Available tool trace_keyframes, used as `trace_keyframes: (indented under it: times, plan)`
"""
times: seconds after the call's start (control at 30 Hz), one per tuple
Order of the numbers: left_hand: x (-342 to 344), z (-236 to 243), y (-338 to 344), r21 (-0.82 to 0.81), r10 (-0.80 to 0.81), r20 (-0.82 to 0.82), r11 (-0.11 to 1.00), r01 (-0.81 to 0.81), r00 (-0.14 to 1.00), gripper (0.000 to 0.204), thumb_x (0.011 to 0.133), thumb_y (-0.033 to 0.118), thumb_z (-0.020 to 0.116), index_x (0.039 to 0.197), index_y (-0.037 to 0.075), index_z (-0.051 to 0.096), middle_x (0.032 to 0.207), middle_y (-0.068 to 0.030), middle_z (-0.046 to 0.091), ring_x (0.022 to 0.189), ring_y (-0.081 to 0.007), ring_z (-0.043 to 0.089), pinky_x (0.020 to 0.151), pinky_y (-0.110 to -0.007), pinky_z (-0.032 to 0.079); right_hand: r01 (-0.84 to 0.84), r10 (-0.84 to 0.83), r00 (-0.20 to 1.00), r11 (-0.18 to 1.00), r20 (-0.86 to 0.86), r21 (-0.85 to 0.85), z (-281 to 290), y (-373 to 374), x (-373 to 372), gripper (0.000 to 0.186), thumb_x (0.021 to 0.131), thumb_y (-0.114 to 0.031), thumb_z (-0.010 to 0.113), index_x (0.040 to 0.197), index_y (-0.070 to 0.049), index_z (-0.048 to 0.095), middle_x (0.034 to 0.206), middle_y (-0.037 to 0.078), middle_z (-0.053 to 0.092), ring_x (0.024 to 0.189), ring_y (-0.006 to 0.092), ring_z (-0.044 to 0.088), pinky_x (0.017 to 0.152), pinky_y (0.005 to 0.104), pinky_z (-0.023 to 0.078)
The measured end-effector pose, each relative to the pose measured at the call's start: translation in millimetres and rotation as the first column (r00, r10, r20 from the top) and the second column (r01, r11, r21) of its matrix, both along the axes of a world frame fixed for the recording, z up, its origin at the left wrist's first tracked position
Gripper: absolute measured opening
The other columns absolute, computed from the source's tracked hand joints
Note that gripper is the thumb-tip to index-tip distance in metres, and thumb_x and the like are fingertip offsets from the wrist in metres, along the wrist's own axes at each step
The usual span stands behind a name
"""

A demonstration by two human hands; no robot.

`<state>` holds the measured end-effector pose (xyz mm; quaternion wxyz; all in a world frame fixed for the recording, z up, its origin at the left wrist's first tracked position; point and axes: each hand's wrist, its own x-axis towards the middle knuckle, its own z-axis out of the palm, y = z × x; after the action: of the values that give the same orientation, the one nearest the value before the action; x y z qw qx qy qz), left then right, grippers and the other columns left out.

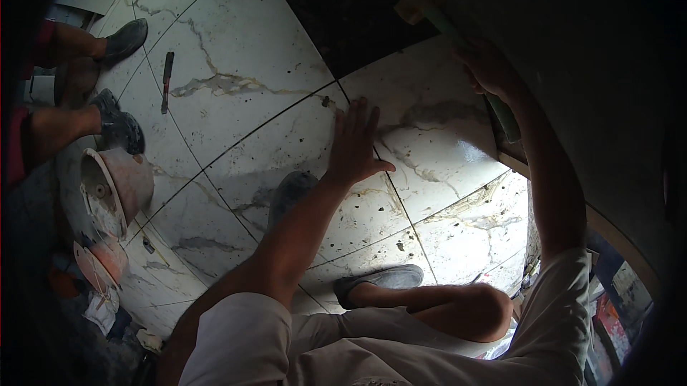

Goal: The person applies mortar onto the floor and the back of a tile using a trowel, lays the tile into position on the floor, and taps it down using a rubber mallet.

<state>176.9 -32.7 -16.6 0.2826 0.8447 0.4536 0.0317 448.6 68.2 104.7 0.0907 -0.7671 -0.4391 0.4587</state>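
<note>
My left hand (354, 144) lies flat with fingers spread on white marble-patterned floor tiles (429, 164), across a dark joint. At the upper right my right hand (488, 67) is wrapped round the green handle of a mallet (421, 3). The mallet's pale, blocky head points to the upper left, above a tile corner and a dark untiled patch (343, 7). Grey-brown veins and scattered dark crumbs mark the tiles. In the shade, the mallet's head is only dimly visible.
At the left stand a co-worker's feet in dark shoes (123, 123). Below them a mortar-stained bucket (136, 186) lies tipped. A slim dark-and-red tool (167, 82) rests on the tiles. My own shoe (386, 279) is near the bottom; a dark wall edge runs along the right.
</note>
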Motion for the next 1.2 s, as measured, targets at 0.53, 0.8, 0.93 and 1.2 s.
trace_keyframes:
  times: [0.53, 0.8, 0.93, 1.2]
  plan:
    - [-8.1, -0.2, 70.3, 0.23, 0.004, -0.228, 0.972, 0.05, 0.974, 0.095, 0.062, 0.046, 0.082, 0.134, -0.004, 0.044, 0.135, -0.0189, 0.051, 0.135, -0.0307, 0.04, 0.109, -0.06, 0.026, 0.257, -0.267, 0.955, 0.962, -0.132, -0.088, -44.7, -140.4, 2.2, 0.044, 0.095, -0.034, 0.059, 0.134, -0.015, 0.05, 0.063, 0.004, 0.055, 0.048, 0.011, 0.053, 0.045, 0.0281, 0.045]
    - [-9.4, -2.3, 67.0, 0.279, 0.018, -0.258, 0.959, 0.056, 0.966, 0.092, 0.064, 0.047, 0.081, 0.133, -0.002, 0.045, 0.134, -0.0174, 0.052, 0.133, -0.0299, 0.041, 0.11, -0.059, 0.025, -0.016, 0.004, 0.999, 0.96, 0.043, 0.281, -74.4, -169.4, -25.7, 0.048, 0.094, -0.031, 0.057, 0.137, -0.012, 0.045, 0.105, 0.025, 0.065, 0.101, 0.0436, 0.061, 0.081, 0.0464, 0.051]
    - [-12.6, -2.5, 68.3, 0.262, 0.013, -0.321, 0.962, 0.075, 0.947, 0.093, 0.066, 0.05, 0.079, 0.135, -0.002, 0.045, 0.135, -0.0175, 0.051, 0.134, -0.0292, 0.04, 0.11, -0.058, 0.025, 0.025, -0.016, 0.999, 0.934, -0.028, 0.356, -64.5, -174.3, -31.8, 0.049, 0.094, -0.031, 0.057, 0.138, -0.012, 0.044, 0.1, 0.025, 0.066, 0.098, 0.0437, 0.062, 0.079, 0.0471, 0.052]
    - [-4.8, -0.3, 67.4, 0.287, -0.032, -0.359, 0.947, 0.142, 0.933, 0.092, 0.068, 0.056, 0.074, 0.135, -0.002, 0.045, 0.137, -0.019, 0.049, 0.133, -0.0305, 0.041, 0.11, -0.059, 0.025, -0.023, 0.02, 1.0, 0.971, 0.014, 0.237, -69.8, -233.5, -31.0, 0.046, 0.095, -0.029, 0.055, 0.135, -0.01, 0.042, 0.086, 0.024, 0.066, 0.082, 0.046, 0.063, 0.069, 0.0516, 0.051]
